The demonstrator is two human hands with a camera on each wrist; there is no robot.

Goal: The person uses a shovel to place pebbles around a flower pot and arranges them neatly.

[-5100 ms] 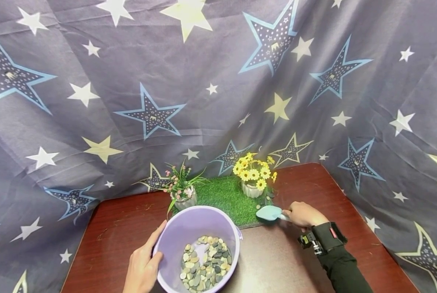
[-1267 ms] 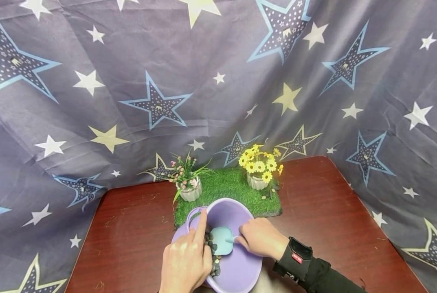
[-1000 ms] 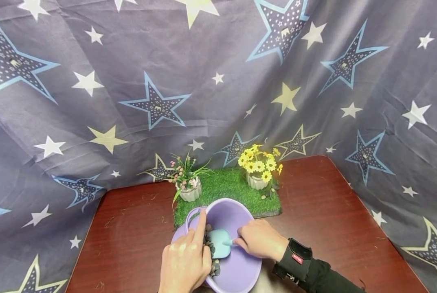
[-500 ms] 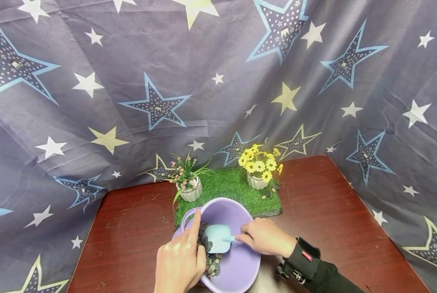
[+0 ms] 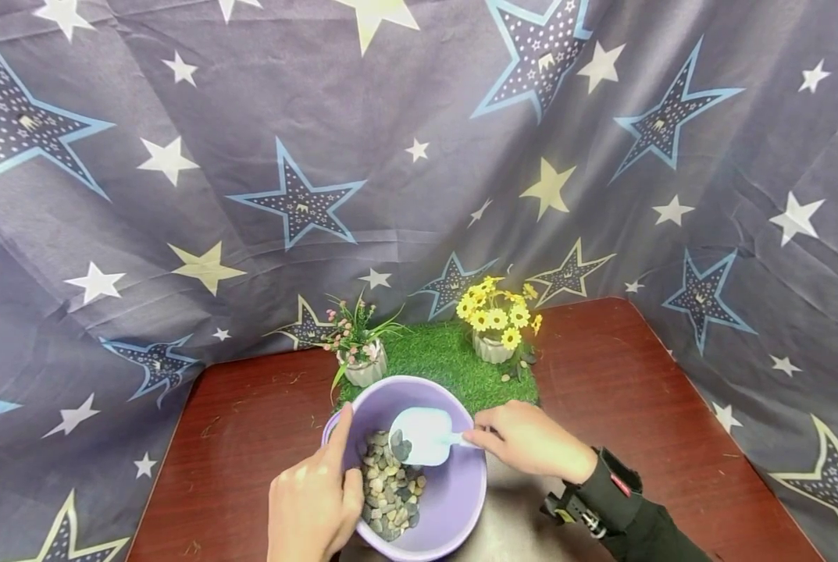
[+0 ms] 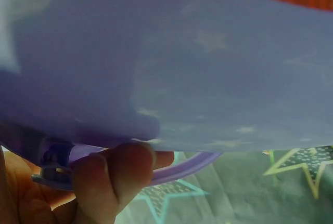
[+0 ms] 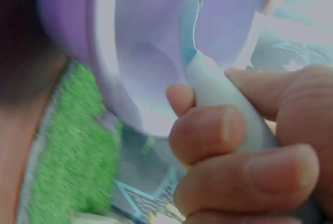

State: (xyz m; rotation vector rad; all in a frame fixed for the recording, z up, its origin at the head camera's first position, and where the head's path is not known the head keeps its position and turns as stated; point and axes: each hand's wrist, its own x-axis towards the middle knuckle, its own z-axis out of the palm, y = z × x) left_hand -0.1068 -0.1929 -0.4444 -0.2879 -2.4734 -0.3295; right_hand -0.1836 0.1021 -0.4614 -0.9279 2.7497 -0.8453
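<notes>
My left hand (image 5: 313, 499) grips the left rim of a purple bucket (image 5: 457, 488), index finger lying along the edge. Pebbles (image 5: 390, 492) in grey, tan and black are heaped at the bucket's left side. The right hand (image 5: 531, 441) pinches the handle of a pale blue toy shovel (image 5: 429, 437) whose blade is over the inside of the bucket. Dark pebbles (image 5: 401, 446) lie at the blade's tip. In the right wrist view, curled fingers (image 7: 244, 172) wrap the shovel handle (image 7: 223, 94). The left wrist view shows fingers (image 6: 130, 172) under the bucket wall, beside its carrying handle (image 6: 192, 167).
Behind the bucket lies an artificial grass mat (image 5: 426, 355). On it stand a white pot (image 5: 365, 365) of pink flowers and another pot (image 5: 492, 349) of yellow flowers, with small stones (image 5: 510, 376) near the latter. A star-patterned cloth (image 5: 390, 195) hangs behind the reddish-brown table (image 5: 250, 437).
Earlier the shovel was by the mat's right corner, then dug into the bucket's pebbles. Now the bucket has tilted back more upright, and the shovel has risen with dark pebbles on it.
</notes>
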